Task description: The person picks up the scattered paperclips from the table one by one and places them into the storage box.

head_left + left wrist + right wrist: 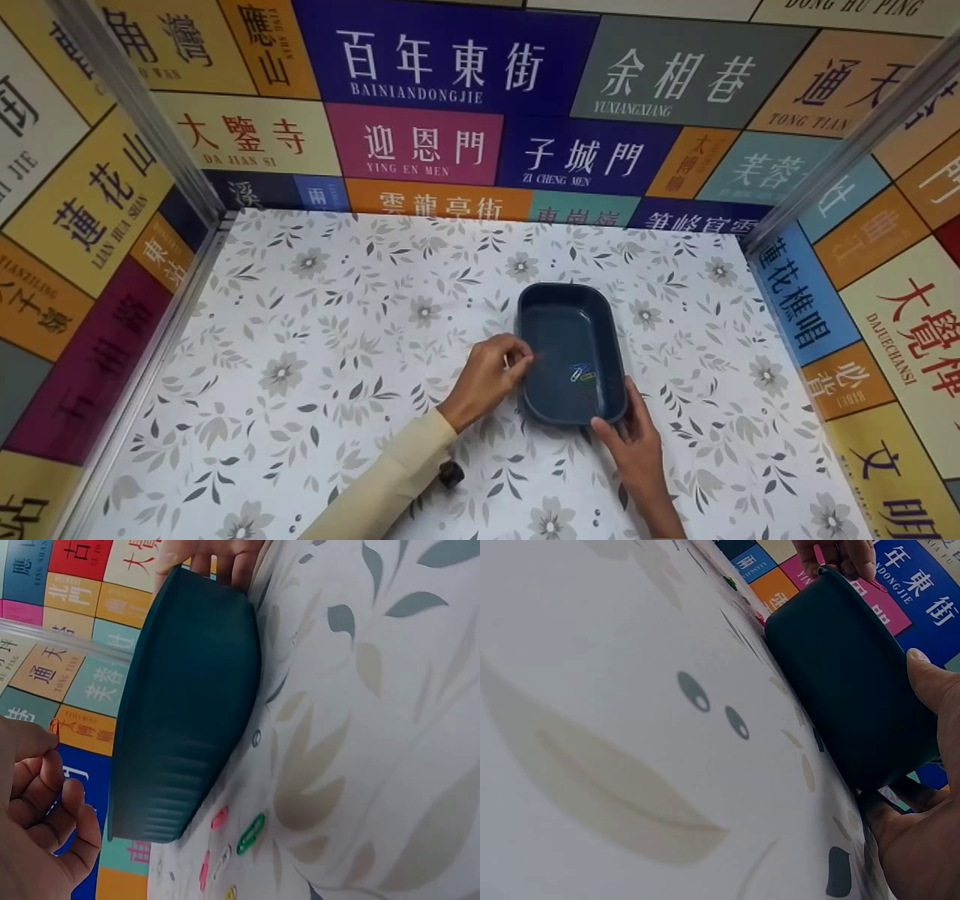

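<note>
Steadily: box [555,330] held, red clip [54,727] pinched above its rim

Well apart from the work, sign-covered walls [450,52] stand behind and on both sides, so they should not hinder it. The table [352,330] is the greater nuisance: its grey leaf print could disguise a pale clip. Over it reaches the left sleeve [390,480], best kept raised so it drags nothing along.

The box sits on the table, right of centre in the head view. At its near right corner the right grip [634,435] holds it, thumb at the rim, fingers along the side and low by the base. A firm, light hold should stop it sliding; whether that end is lifted, I cannot tell.

The left grip [491,371] has thumb and fingertip closed on the red clip by the left rim. The step looks like dropping it in; better to get the fingertips well inside and low before parting them, as a clip could catch the edge.

Smallest are the loose clips. Inside, a white clip [576,375], a yellow clip [589,377] and a blue clip [579,367] lie close together. Outside, just beside the box, the left wrist view shows a green clip [250,834], a pink clip [219,818] and others; the left grip probably blocks them from the head view.
</note>
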The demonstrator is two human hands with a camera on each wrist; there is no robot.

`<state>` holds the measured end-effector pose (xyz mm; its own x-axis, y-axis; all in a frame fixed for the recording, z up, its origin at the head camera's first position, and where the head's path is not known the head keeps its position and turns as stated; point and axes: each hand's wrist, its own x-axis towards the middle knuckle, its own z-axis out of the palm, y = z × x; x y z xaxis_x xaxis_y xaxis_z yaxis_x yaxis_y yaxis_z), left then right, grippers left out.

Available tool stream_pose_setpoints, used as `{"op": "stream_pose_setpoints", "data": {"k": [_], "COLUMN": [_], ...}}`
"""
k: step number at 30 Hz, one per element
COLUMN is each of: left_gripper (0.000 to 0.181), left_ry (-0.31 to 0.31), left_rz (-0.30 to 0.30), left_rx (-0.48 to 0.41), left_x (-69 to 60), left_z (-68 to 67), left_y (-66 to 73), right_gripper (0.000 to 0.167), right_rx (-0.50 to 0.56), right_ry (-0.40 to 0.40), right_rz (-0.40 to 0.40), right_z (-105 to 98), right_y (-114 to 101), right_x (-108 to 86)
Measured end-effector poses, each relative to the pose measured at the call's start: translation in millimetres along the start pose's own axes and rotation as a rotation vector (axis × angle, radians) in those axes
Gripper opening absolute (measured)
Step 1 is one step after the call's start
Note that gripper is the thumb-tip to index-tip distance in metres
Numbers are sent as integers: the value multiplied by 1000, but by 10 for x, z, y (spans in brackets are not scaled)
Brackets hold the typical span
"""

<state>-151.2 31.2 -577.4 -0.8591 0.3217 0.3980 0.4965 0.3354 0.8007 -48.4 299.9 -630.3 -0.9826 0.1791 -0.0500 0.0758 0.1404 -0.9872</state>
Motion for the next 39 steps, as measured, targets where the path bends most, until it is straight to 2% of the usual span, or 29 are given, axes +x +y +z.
{"op": "stream_pose_setpoints", "data": {"k": [4, 15, 39], "left_gripper": [5, 5, 5], "left_ry": [-3, -38, -137], "left_rz": [17, 34, 88], "left_rx": [5, -26, 25], "left_x": [31, 102, 291], "left_z": [42, 136, 393], "left_y": [35, 123, 163], "right_gripper": [91, 91, 89], "right_rx": [-4, -11, -19], "right_ry": [-9, -5, 11], "right_rz": [22, 10, -4], "right_z": [-6, -3, 4], "right_y": [-13, -26, -15], "right_x": [3, -11, -4]}}
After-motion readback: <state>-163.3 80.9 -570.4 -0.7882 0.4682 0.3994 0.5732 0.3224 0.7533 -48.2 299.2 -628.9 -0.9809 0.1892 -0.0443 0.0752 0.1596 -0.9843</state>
